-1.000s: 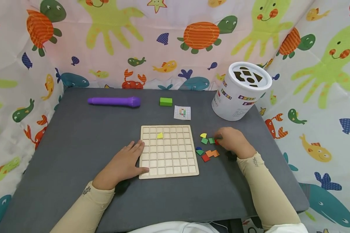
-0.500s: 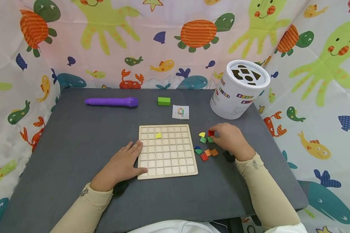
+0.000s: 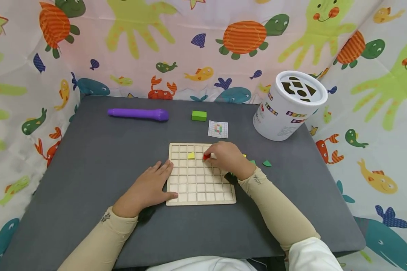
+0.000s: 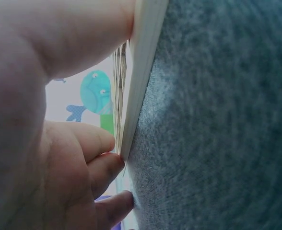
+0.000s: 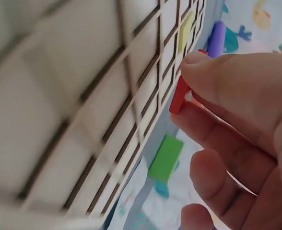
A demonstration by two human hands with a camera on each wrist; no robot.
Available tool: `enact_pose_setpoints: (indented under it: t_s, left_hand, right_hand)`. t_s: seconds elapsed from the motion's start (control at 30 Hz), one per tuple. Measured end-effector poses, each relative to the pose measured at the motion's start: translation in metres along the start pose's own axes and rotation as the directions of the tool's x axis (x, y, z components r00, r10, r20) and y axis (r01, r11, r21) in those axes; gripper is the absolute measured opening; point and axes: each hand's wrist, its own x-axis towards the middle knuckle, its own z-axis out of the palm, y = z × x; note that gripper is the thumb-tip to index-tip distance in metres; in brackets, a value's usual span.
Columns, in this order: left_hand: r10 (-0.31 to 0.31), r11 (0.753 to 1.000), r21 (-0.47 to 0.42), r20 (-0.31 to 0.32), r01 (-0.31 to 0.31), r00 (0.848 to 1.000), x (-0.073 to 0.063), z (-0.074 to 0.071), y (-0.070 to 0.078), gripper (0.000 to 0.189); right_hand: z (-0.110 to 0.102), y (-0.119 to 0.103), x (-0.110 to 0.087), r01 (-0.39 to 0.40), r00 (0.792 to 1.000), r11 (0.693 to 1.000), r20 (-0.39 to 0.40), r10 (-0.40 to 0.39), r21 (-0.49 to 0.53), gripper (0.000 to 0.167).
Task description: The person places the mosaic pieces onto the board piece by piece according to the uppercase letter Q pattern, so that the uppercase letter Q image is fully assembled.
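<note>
My right hand (image 3: 228, 157) pinches a small red tile (image 3: 206, 156) between thumb and fingers, over the upper right part of a wooden grid board (image 3: 196, 180). In the right wrist view the red tile (image 5: 179, 95) stands on edge close to the grid. A yellow tile (image 3: 191, 155) lies in a cell near the board's top. My left hand (image 3: 150, 186) rests along the left edge, its fingers extended and its thumb on the lower left corner. The left wrist view shows its thumb and fingertips at the board's side (image 4: 136, 86).
Right of the board, a green piece (image 3: 266, 163) lies on the grey table; other loose pieces are mostly hidden by the right arm. Behind the board are a pattern card (image 3: 218, 129), a green block (image 3: 199, 116) and a purple stick (image 3: 139, 114). A white tub (image 3: 281, 116) stands back right.
My right hand has carried the red tile leftward from the loose pieces to over the board. A green piece formerly out of sight now shows. The left hand stays at the board's edge.
</note>
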Motion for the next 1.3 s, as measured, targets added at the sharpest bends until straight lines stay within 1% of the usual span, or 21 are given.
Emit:
enact_pose_setpoints:
  t_s: [0.1, 0.2, 0.3, 0.37, 0.5, 0.63, 0.73, 0.83, 0.97, 1.07, 1.17, 1.23, 1.3]
  left_hand:
    - [0.007, 1.0, 0.012, 0.013, -0.007, 1.0, 0.002, 0.0, 0.004, 0.109]
    - [0.01, 1.0, 0.021, 0.019, -0.011, 1.0, 0.005, -0.001, 0.007, 0.109]
    - [0.014, 1.0, 0.025, 0.015, -0.014, 1.0, 0.007, -0.004, 0.01, 0.109]
    - [0.015, 0.999, 0.031, 0.012, -0.015, 1.0, 0.008, -0.006, 0.011, 0.109]
    - [0.01, 0.999, 0.032, 0.019, -0.011, 1.0, 0.006, -0.008, 0.011, 0.108]
    - [0.007, 1.0, 0.025, 0.028, -0.008, 1.0, 0.003, -0.007, 0.01, 0.108]
    - [-0.001, 1.0, 0.022, 0.02, 0.001, 1.0, 0.001, -0.004, 0.008, 0.108]
    - [-0.004, 1.0, 0.013, -0.002, 0.004, 1.0, -0.001, -0.002, 0.006, 0.108]
    - [-0.015, 1.0, 0.003, 0.0, 0.015, 1.0, -0.003, 0.002, 0.005, 0.108]
    - [-0.018, 1.0, 0.0, 0.012, 0.018, 1.0, -0.004, 0.002, 0.007, 0.107]
    - [-0.011, 1.0, -0.001, 0.007, 0.011, 1.0, -0.004, 0.001, 0.007, 0.107]
    - [-0.005, 1.0, 0.005, 0.004, 0.005, 1.0, -0.003, -0.001, 0.007, 0.107]
    - [0.001, 1.0, 0.009, -0.002, -0.001, 1.0, 0.0, -0.004, 0.006, 0.108]
  right_hand:
    - [0.004, -0.003, 0.009, 0.022, 1.0, 0.999, 0.018, -0.022, -0.038, 0.017]
    - [0.005, -0.004, 0.012, 0.039, 0.999, 0.998, 0.032, -0.037, -0.059, 0.014]
    - [0.005, -0.005, 0.012, 0.041, 0.999, 0.998, 0.018, -0.04, -0.047, 0.013]
    - [0.003, -0.005, 0.012, 0.043, 0.999, 0.999, 0.007, -0.043, -0.021, 0.014]
    - [0.003, -0.007, 0.012, 0.055, 0.998, 0.998, 0.022, -0.055, 0.008, 0.019]
    - [0.007, -0.008, 0.014, 0.037, 0.998, 0.999, 0.047, -0.036, -0.017, 0.022]
    - [0.011, -0.009, 0.017, 0.034, 0.999, 0.998, 0.031, -0.032, -0.062, 0.021]
    - [0.013, -0.012, 0.02, 0.047, 0.999, 0.996, 0.02, -0.045, -0.081, 0.018]
    - [0.011, -0.013, 0.019, 0.043, 0.999, 0.998, 0.026, -0.041, -0.055, 0.016]
    - [0.002, -0.015, 0.009, -0.002, 1.0, 1.0, 0.029, 0.002, -0.015, 0.017]
    - [-0.005, -0.012, -0.008, -0.077, 0.997, 0.996, 0.031, 0.076, 0.037, 0.02]
    - [-0.006, -0.005, -0.021, -0.138, 0.99, 0.987, 0.039, 0.135, 0.085, 0.022]
    - [-0.005, 0.008, -0.035, -0.191, 0.982, 0.972, 0.035, 0.188, 0.137, 0.024]
